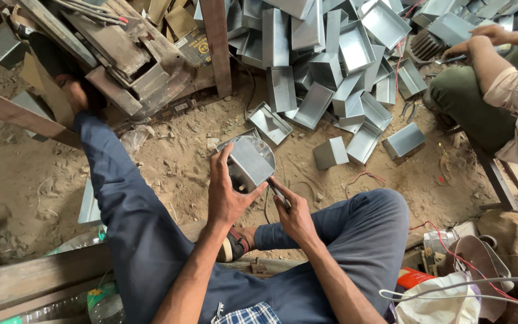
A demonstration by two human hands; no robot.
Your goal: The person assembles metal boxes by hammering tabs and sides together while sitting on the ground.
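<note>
I sit on a dirt floor with my legs in dark blue trousers stretched out. My left hand (226,192) grips a small grey sheet-metal box (250,161) with a rounded edge, held up over the ground in the middle of the head view. My right hand (294,215) is just to its right and holds a thin dark tool (278,193) whose tip touches the box's lower right corner. A flat metal sheet (89,205) lies beside my left leg.
A large heap of open grey metal boxes (325,54) fills the top centre and right. Another person (499,90) sits at the upper right. A wooden post (217,42) and scrap wood stand upper left. Bags, wires and a red packet (412,277) lie lower right.
</note>
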